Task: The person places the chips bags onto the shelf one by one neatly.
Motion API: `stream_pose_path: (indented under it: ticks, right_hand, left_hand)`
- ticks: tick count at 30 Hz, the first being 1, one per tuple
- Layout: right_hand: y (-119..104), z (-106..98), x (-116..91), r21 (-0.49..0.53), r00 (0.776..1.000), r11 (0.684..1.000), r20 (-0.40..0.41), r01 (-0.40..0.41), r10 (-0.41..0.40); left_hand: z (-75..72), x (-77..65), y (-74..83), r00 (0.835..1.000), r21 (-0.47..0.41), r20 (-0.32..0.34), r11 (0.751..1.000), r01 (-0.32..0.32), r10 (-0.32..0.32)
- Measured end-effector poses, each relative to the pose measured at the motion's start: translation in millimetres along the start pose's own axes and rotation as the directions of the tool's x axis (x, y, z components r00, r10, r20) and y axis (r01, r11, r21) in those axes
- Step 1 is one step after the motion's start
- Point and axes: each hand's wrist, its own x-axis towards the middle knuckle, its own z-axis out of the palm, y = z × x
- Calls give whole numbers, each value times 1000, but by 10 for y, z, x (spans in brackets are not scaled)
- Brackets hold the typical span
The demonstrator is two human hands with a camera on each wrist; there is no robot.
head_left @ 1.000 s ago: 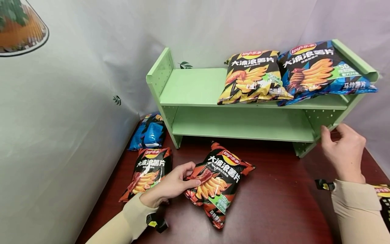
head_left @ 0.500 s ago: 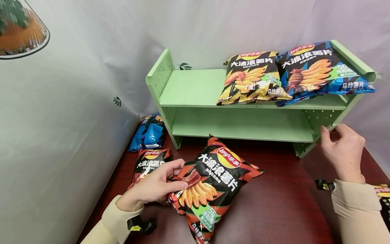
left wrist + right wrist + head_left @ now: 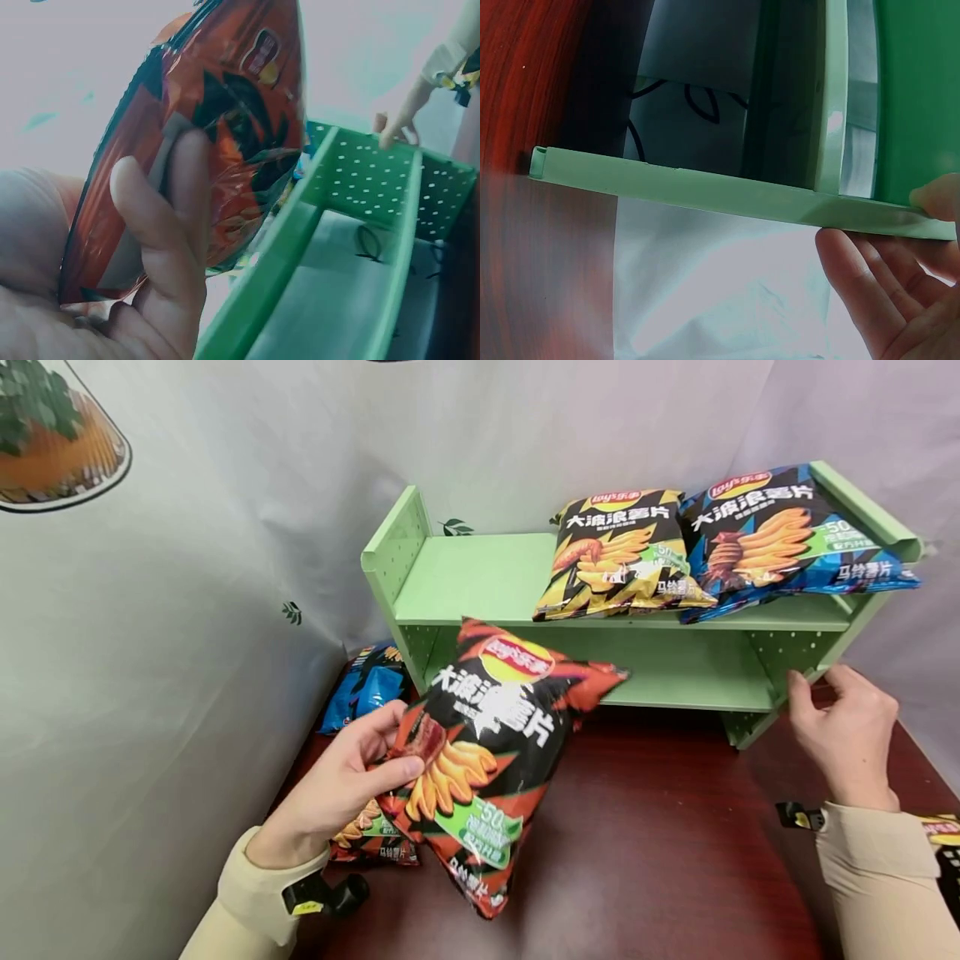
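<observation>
My left hand [image 3: 322, 797] pinches a red-and-black bag of potato chips [image 3: 480, 752] by its left edge, thumb on the printed front. The bag is tilted and overlaps the lower tier in the head view. In the left wrist view, curled fingers [image 3: 161, 232] press against the bag's back [image 3: 247, 127]. My right hand [image 3: 847, 735] grips the right side panel of a green two-tier shelf [image 3: 480, 577]. The right wrist view has the thumb and fingers on either side of that panel's edge [image 3: 705, 189].
On the upper tier, a yellow-and-black chip bag [image 3: 618, 556] leans beside a blue-and-black one [image 3: 780, 539]. Left of the shelf lie a blue bag [image 3: 375, 685] and another red bag [image 3: 382, 847], partly hidden. A yellow bag [image 3: 943, 837] shows at the right edge of the dark red table [image 3: 660, 835].
My left hand has lifted the red chip bag off the table, bringing it up and leftward so it looks larger. The right hand keeps its grip on the shelf.
</observation>
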Motion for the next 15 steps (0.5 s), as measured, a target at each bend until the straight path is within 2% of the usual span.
stream_pose_path:
  ticks: [4,10,13,15]
  right_hand:
    - [18,-3,-5,-8,1000,1000,1,-4,4]
    - [33,0,6,-10,1000,1000,0,11,-11]
    - [37,4,2,-8,1000,1000,1,4,-4]
    - [43,6,-4,-1,1000,1000,-4,8,-8]
  left_hand:
    - [-22,55,119,995,-76,-97,997,-11,3]
    - [-100,226,216,981,-151,-185,986,-78,49]
    - [-144,355,239,964,-145,-252,982,-118,79]
    - [-171,456,252,946,-128,-311,982,-140,95]
